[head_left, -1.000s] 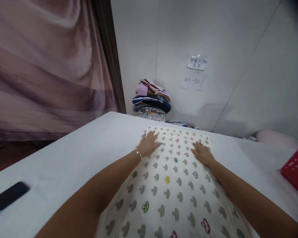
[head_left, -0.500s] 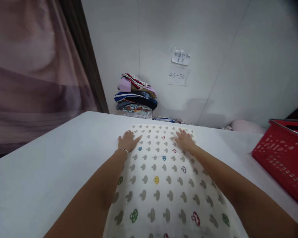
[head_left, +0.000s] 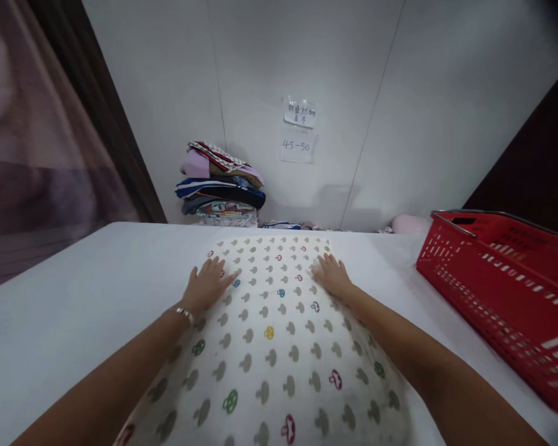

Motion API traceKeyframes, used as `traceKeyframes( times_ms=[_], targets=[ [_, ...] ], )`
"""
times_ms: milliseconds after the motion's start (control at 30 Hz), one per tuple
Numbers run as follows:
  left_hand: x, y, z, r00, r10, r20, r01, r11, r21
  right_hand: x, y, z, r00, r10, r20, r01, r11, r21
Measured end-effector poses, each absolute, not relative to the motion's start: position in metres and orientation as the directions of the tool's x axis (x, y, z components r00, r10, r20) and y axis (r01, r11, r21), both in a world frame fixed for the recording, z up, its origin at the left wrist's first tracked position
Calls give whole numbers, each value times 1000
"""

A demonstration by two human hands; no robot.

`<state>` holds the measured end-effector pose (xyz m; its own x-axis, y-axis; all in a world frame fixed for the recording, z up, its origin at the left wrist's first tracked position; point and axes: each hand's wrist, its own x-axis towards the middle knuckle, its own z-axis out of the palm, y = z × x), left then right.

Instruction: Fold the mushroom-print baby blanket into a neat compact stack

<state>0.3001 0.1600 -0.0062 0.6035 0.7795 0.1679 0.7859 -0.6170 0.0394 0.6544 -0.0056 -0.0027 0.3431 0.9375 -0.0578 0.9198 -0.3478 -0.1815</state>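
Observation:
A white cloth (head_left: 279,322) printed with grey and a few coloured mushrooms lies spread over the table, running from its far part toward me; the near end goes out of view. My left hand (head_left: 208,286), with a bracelet at the wrist, rests flat on the cloth's left side, fingers spread. On the right edge lies my right hand (head_left: 333,276), its fingers also stretched out and pointing away from me. Neither hand grips the fabric.
The white table (head_left: 65,310) extends to both sides. A red plastic basket (head_left: 493,279) with metal handles stands on the right. Folded fabrics (head_left: 221,189) are stacked against the back wall, beside paper notes (head_left: 299,145). A curtain (head_left: 32,167) hangs at left.
The view has turned right, so more of the basket shows. My left hand has slid nearer along the cloth's left side. My right hand has shifted slightly toward the cloth's right edge.

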Motion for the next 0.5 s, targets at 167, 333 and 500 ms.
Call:
traceKeyframes(
  times_ms=[167,333,500],
  targets=[
    [279,99,-9,619,782,78,779,-623,68,651,-32,-2,388,916,-105,903,-401,-158],
    [279,66,20,570,819,-63,819,-561,119,621,-53,16,438,890,-128,876,-455,-159],
    [234,9,7,687,725,43,720,-688,91,590,-140,11,351,928,-126,903,-371,-216]
  ],
)
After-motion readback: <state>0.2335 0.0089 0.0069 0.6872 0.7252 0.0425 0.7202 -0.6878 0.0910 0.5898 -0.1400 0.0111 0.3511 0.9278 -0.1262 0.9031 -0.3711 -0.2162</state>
